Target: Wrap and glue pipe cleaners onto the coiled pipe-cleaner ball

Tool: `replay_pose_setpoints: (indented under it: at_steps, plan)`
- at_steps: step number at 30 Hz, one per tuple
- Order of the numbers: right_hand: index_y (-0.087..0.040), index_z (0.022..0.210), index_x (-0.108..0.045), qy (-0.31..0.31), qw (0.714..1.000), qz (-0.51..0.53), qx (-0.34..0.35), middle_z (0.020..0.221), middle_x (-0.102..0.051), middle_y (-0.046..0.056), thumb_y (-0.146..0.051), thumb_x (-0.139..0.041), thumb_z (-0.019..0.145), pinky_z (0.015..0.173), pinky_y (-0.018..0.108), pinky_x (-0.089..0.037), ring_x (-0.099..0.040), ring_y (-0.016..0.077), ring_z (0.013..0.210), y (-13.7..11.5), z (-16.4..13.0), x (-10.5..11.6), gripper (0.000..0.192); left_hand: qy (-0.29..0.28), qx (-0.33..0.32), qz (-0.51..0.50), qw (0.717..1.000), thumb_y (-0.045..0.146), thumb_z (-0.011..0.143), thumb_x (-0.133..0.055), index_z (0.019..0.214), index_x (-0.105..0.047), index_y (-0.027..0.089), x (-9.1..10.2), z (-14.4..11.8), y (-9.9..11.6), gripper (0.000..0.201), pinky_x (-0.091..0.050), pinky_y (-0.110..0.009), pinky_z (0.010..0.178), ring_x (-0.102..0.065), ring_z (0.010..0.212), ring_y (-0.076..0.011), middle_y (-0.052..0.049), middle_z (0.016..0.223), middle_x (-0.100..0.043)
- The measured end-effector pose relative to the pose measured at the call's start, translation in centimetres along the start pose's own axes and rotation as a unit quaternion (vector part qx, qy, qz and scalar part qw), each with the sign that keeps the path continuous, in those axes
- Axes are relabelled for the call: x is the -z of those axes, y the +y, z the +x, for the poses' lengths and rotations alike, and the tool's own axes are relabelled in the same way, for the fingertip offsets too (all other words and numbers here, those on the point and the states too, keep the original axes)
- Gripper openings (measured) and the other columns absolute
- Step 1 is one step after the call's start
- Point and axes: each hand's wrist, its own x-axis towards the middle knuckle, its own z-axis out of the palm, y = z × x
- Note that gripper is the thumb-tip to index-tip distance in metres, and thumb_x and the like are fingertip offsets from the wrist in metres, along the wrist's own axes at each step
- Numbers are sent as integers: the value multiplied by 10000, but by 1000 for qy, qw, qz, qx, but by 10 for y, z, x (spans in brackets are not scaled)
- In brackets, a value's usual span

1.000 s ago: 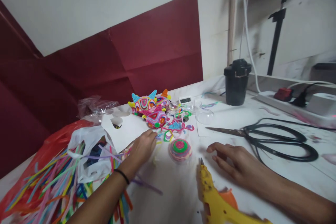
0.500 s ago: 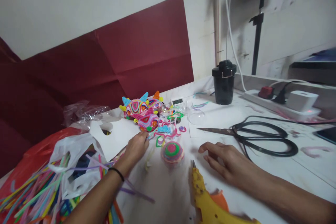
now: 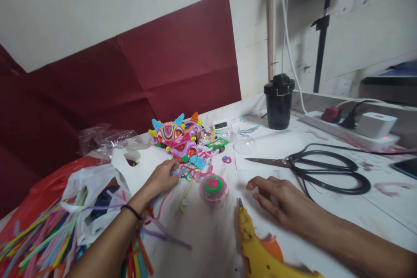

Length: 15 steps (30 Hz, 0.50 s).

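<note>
My left hand [image 3: 163, 177] is at the near edge of a pile of coiled pipe cleaner pieces [image 3: 197, 163], its fingers bent together; what they pinch is hidden. Right of it stands a clear round ball [image 3: 214, 192] with pink, green and purple coils on top. My right hand [image 3: 276, 193] rests on the table with fingers loosely curled and apart, holding nothing. Just left of it lies a yellow glue gun [image 3: 249, 230], nozzle pointing away. Black-handled scissors [image 3: 312, 168] lie beyond the right hand. Behind the pile sit colourful horned animal heads [image 3: 172, 137] made of pipe cleaners.
Loose pipe cleaners [image 3: 48, 234] spill from a white plastic bag [image 3: 94, 221] at left. Clear half-shells [image 3: 245, 144], a small digital display [image 3: 220, 126], a black lidded cup [image 3: 278, 104] and a power strip [image 3: 352, 130] stand farther back. A phone [image 3: 405, 167] lies at right.
My left hand has moved left and slightly nearer. The blue zigzag piece and pink strands have shifted left and nearer with it. My right hand has stayed still.
</note>
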Motion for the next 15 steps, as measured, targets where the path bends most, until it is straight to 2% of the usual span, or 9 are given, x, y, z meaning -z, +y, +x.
replay_pose_setpoints:
  at_steps: [2,5,7,9,13,15]
  plan:
    - [-241,1042,-616,1,1000,-1,-1,733,-648,39,-267,-363,926,612,314,-484,-618,203,643,0,0,0,280,9,-12,-9,1000,127,656,-562,921,-625,185,14,3,7,278,-459,-250,663,-616,714,-161,-30,917,-668]
    - [-239,1040,-620,5,1000,4,-3,752,-653,43,-264,-369,924,610,312,-483,-616,198,641,-1,1,0,278,44,-27,-14,999,153,777,-458,977,-641,170,32,14,27,272,-462,-277,754,-622,816,-175,-66,1023,-664]
    - [-236,1027,-626,8,1000,8,-1,744,-653,41,-259,-376,922,604,308,-480,-612,194,632,-1,1,0,272,46,-47,-13,998,192,829,-434,945,-657,166,35,24,45,253,-447,-289,803,-620,858,-186,-67,973,-685]
    - [-235,1013,-632,11,1000,7,2,722,-645,37,-254,-380,920,604,309,-475,-606,195,624,0,1,0,270,24,-73,-11,997,221,854,-430,873,-679,183,27,35,64,253,-442,-284,797,-624,845,-185,-52,898,-700]
    - [-229,994,-635,1,1000,-5,-9,703,-626,35,-249,-378,915,608,314,-462,-596,200,623,0,2,2,270,-30,-88,1,996,338,796,-559,720,-682,167,-7,54,95,224,-443,-312,702,-627,766,-224,-92,796,-704]
    - [-224,998,-632,-5,1000,-8,-18,719,-625,41,-237,-376,911,612,313,-455,-592,199,626,0,2,3,270,-40,-78,2,996,270,756,-591,672,-670,161,-21,62,101,159,-431,-314,664,-617,705,-222,-95,727,-694]
